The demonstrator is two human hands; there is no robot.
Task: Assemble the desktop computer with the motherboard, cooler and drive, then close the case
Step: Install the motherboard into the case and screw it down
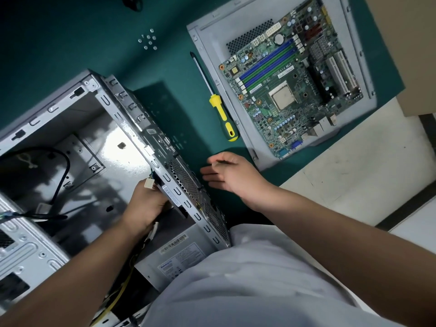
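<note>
Currently: case prep, before the board goes in. Landmark for all positions is the open case (70,149), lying on its side on the green mat (70,55).

Left hand (146,204) is inside the case at its near edge wall, fingers curled round a bundle of cables with a white connector (149,183) showing above the knuckles. Cannot tell exactly how many leads are held. Power supply (179,258) sits in the case's near corner, below that hand.

Right hand (232,177) hovers just outside the case's perforated wall, fingers straight and relaxed, holding nothing, touching nothing as far as I can see.

Motherboard (290,86) is not yet installed: it lies well apart from the case, to its far right, resting on the detached side panel (212,43). Screwdriver (220,109) lies on the mat between case and panel. Loose screws (148,40) sit beyond the case's far side. Cooler and drive not identified in view.

Judgement: step in hand is clearing the cables off the case floor. Next move likely calls for the free hand to fetch the board and lower it in, ports toward the rear wall, cables kept clear of the standoffs.
</note>
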